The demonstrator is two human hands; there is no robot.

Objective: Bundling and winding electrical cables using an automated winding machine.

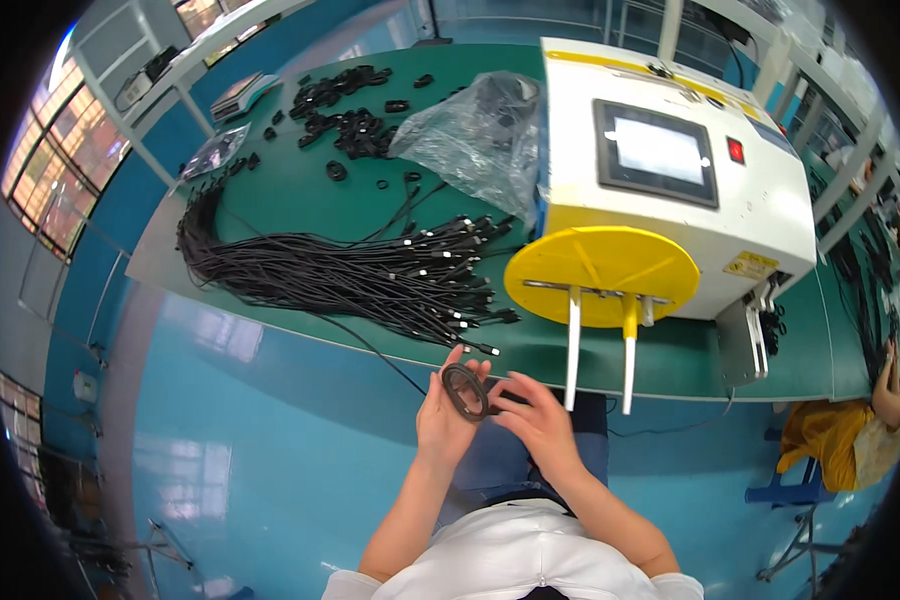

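In front of my body, a black cable wound into a small oval coil (451, 385) is held up in my left hand (440, 422). Its fingers lie behind the coil and the thumb is along the side. My right hand (538, 425) comes in from the other side, its bent fingers and thumb at the coil's right edge. Just beyond, on the green table, lies a big bundle of black cables (340, 270) with light-coloured plug ends pointing right. One thin cable runs from the bundle over the table edge towards my left hand.
A white machine (580, 130) with a screen, a yellow disc (610, 255) and two prongs stands at the right. Coiled black cables (355, 130) and a clear plastic bag (470, 130) lie farther back on the green table (300, 205). A person in yellow (820, 440) sits far right.
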